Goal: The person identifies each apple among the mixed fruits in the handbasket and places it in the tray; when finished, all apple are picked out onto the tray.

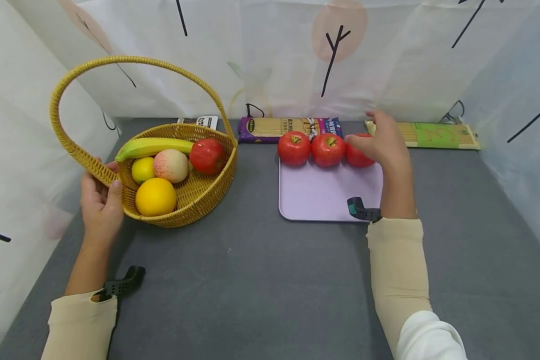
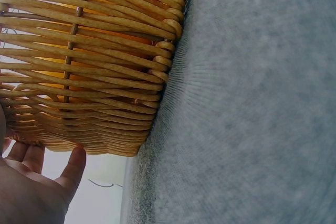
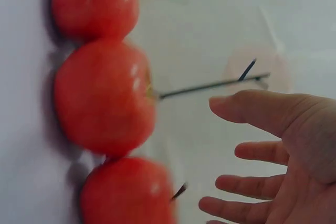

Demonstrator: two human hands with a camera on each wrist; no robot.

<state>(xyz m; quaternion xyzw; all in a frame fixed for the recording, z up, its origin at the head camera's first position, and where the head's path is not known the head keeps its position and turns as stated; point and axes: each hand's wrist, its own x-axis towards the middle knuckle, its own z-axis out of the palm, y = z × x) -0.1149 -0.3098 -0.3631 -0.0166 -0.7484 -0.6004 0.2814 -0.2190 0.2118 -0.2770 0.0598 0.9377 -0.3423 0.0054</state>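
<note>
My left hand (image 1: 101, 205) holds the left end of a woven basket (image 1: 202, 200), thumb in front of the handle's base and fingers behind it. In the left wrist view the thumb tip touches the wickerwork (image 2: 105, 77). Inside lie a banana (image 1: 155, 147), a lemon (image 1: 143, 170), a peach (image 1: 171, 166), a red apple (image 1: 208, 156) and an orange (image 1: 156, 197). My right hand (image 1: 384, 142) hovers by the rightmost of three red apples (image 1: 359, 155) along the far side of a lilac tray (image 1: 328, 192). Its fingers are spread, holding nothing; in the right wrist view a gap separates them from the apples (image 3: 105, 98).
Behind the tray, a purple-ended pasta pack (image 1: 274, 127) lies along the table's back edge. A noodle pack with a green label (image 1: 436, 135) lies to its right. White printed cloth (image 1: 279, 55) hangs behind the grey table (image 1: 252, 280). The basket's tall handle (image 1: 139, 60) arches upward.
</note>
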